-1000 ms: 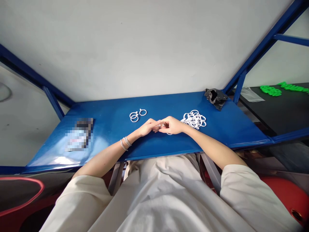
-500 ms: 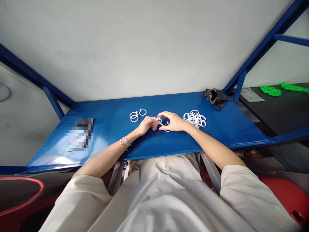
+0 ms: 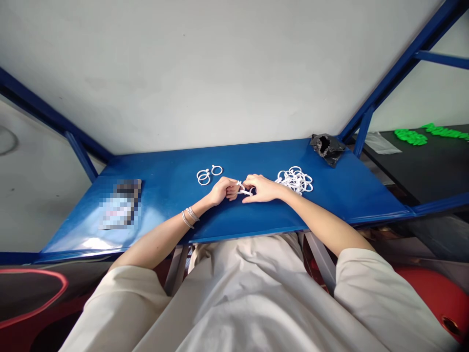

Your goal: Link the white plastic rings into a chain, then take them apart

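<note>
My left hand (image 3: 223, 191) and my right hand (image 3: 261, 188) meet above the blue metal table (image 3: 172, 195). Between their fingertips is a small white plastic curtain ring (image 3: 245, 189), gripped by my right fingers and touched by my left. It is partly hidden by my fingers. A loose heap of several matching rings (image 3: 295, 181) lies just beyond my right hand. A small group of rings (image 3: 205, 175) lies beyond my left hand. Silver bangles (image 3: 188, 218) circle my left wrist.
A pixelated flat packet (image 3: 120, 204) lies at the table's left. A crumpled black plastic bag (image 3: 326, 149) sits at the far right edge. Bright green pieces (image 3: 410, 137) lie on a black surface to the right. A blue metal frame surrounds the table.
My hands have come closer together. The ring has moved from under my right hand up between my fingertips, and my right hand has turned it.
</note>
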`<state>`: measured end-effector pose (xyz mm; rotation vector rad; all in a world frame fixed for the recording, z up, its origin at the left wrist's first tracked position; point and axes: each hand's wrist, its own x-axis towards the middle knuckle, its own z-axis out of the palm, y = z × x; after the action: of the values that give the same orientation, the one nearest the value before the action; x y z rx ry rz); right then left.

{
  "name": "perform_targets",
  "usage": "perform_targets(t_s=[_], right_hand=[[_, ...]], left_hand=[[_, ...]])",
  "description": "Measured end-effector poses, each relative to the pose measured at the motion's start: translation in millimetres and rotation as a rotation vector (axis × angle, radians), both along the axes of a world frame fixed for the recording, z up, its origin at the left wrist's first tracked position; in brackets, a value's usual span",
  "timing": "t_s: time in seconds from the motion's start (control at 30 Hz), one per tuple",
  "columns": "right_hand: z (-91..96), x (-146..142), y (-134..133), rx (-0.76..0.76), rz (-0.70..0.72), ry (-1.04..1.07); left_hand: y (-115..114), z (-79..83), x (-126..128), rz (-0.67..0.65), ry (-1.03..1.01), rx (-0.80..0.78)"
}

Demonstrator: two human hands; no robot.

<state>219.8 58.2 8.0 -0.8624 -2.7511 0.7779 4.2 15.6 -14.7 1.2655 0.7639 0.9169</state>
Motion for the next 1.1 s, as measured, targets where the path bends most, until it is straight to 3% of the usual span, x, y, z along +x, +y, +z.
perform_targets(t_s=[0.37,0.67,0.77,0.93,1.1], right_hand=[[-2.0,-2.2,-3.1,-0.136,-0.095,0.173],[1.7,-4.6,-4.3,-0.245,-0.117,0.117],[2.0,-6.4,-6.8,-0.199,-0.134,0.101],[4.7,-1.9,-3.9,0.007,-0.191,0.112],[13.4,9.0,5.6,0.005,-0.303,0.125]], left_hand=[[-1.0,-0.1,0.5,0.023,0.068,-0.025],[-0.4,3.5,1.6,0.035,0.059,-0.067],[0.7,3.2,1.5,0.037,0.054,-0.077],[0.1,3.1,0.9,0.017,0.055,-0.069],[-1.1,1.6,0.8,-0.002,0.075,-0.034]])
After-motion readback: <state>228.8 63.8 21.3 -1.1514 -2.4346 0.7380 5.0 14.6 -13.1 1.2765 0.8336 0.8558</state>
